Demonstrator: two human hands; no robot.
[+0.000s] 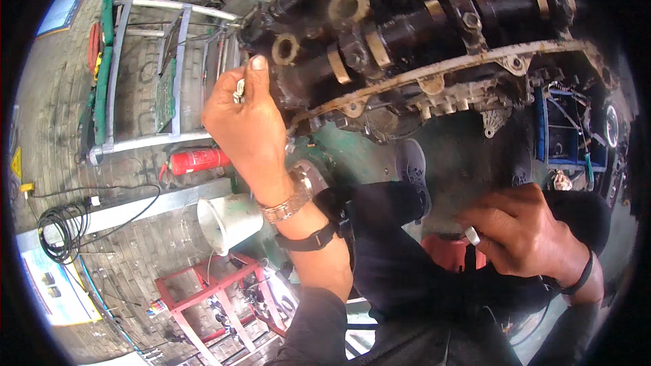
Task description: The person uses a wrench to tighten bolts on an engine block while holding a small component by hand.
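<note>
My left hand (247,118) is raised at the left end of a grimy black engine head (424,34) with pale metal bands and round openings. Its thumb points up, and its curled fingers grip a small pale object (239,92), mostly hidden. Lower right, below the engine, my right hand (515,230) is curled with a small whitish cylindrical piece (472,236) between its fingers; I cannot make out what it is.
A metal frame (121,61), red fire extinguisher (193,161), white bucket (234,220), coiled cable (61,230) and red stand (203,278) lie to the left. A blue tool tray (563,142) is at right. My feet (411,166) show below the engine.
</note>
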